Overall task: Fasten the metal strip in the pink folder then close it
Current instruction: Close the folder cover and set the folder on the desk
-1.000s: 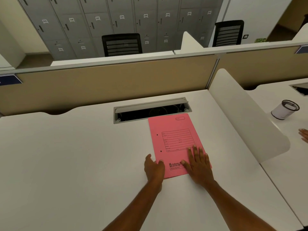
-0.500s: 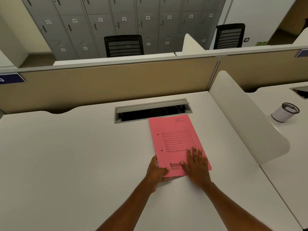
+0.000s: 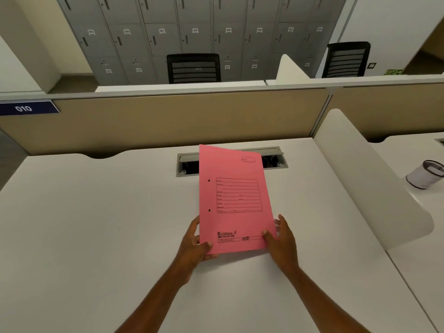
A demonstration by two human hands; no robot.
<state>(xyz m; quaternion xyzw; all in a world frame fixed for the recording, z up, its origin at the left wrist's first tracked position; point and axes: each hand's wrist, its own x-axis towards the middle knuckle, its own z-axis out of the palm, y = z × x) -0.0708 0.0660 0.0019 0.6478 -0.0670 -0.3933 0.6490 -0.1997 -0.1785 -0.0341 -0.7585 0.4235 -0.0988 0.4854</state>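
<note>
Both hands grip the pink folder (image 3: pixel 234 200) at centre frame: left hand (image 3: pixel 194 246) clamps its lower-left corner, right hand (image 3: pixel 282 239) clamps its lower-right edge. Folder is closed, its far end tilted up above the white desk (image 3: pixel 96 224).

Two bare forearms, left hand (image 3: pixel 194 246) and right hand (image 3: pixel 282 241) without sleeves or jewellery.

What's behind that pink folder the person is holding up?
The pink folder, gripped at its near corners by the left hand and right hand, covers the middle of the open cable tray in the desk. Whatever lies inside the closed folder is hidden.
</note>
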